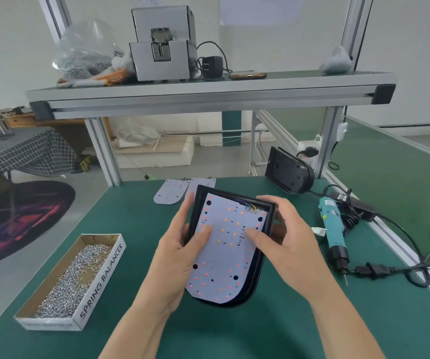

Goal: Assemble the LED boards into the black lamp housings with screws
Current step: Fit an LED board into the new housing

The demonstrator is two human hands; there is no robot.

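Presently the LED board (221, 244) lies in the black lamp housing (256, 273), gripped at its side rims between my left hand (180, 244) and right hand (278, 237), thumbs pressing the board. Screw box (74, 275) sits left of them and screwdriver (334, 229) right, on the counter (234, 332).

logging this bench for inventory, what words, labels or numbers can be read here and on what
"SPRING BALANCER": printed on the side wall of the cardboard box holding screws.
Label on the teal electric screwdriver: too small to read.
White sticker on the black power adapter beside it: too blurred to read.
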